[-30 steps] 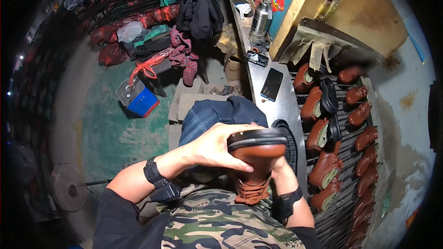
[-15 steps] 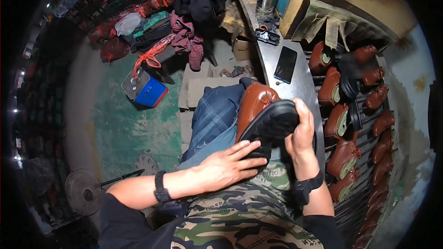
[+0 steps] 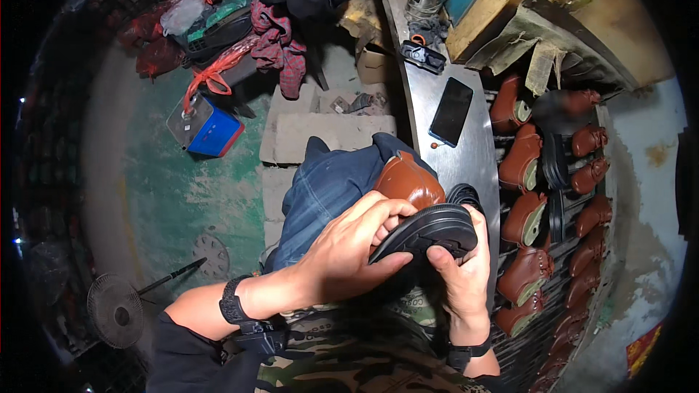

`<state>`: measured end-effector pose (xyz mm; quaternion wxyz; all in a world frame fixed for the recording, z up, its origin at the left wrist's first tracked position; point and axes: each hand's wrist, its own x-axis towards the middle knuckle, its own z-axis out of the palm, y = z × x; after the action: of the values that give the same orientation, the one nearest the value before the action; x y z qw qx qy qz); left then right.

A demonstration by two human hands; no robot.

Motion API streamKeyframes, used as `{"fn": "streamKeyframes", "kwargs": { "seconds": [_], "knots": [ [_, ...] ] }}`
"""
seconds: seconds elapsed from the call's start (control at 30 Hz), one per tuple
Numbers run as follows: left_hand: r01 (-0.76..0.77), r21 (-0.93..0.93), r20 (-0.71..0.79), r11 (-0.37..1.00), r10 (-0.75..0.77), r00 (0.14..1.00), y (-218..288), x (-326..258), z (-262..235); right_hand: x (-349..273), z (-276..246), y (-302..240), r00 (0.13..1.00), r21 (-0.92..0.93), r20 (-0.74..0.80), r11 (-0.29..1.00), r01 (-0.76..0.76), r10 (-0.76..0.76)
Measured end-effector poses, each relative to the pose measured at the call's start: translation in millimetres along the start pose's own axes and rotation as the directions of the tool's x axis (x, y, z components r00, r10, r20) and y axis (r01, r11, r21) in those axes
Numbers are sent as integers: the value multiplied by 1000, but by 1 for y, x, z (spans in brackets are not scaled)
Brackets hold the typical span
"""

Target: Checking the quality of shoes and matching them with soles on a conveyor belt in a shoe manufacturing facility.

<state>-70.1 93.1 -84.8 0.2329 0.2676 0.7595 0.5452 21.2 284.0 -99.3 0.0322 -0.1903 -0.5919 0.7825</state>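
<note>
Glossy brown leather shoe [image 3: 406, 180] with curved matte black rubber sole [image 3: 429, 229] (over denim lap): left hand [image 3: 349, 247] grip pinches sole edge, right hand [image 3: 459, 266] grip clamps its heel.

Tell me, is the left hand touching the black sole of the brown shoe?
Touching. The head view shows the left hand with its fingers curled over the edge of the black sole and the thumb pressed beneath it, no gap visible.

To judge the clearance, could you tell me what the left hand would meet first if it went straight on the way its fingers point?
The left hand points right, across the black sole it already grips. Straight on, it would probably meet the right hand holding the shoe's far side; depth is unclear.
</note>
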Motion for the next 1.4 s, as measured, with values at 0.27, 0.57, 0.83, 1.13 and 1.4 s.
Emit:
{"fn": "streamKeyframes", "kwargs": {
  "seconds": [0.27, 0.57, 0.83, 1.13, 1.4],
  "knots": [
    [121, -180, -8, 976, -124, 992, -25, 19, 2, 47, -39, 34, 986, -464, 163, 880, 100, -27],
    [-126, 371, 130, 920, 83, 988, -41, 12, -9, 31, -8, 3, 974, 107, 208, 987, -120, 95],
    [-756, -209, -456, 620, 622, 636, 3, -22, 18, -13, 23, -75, 499, -271, 648, 438, 857, -575],
    [23, -301, -606, 953, -210, 767, -91, -107, 10, -38, 13, 15, 485, -120, 858, 851, 511, -170],
    [-149, 722, -26, 676, 242, 970, -29, -20, 20, -55, -22, 49, 730, -289, 683, 927, 239, 25]
  ]
}}
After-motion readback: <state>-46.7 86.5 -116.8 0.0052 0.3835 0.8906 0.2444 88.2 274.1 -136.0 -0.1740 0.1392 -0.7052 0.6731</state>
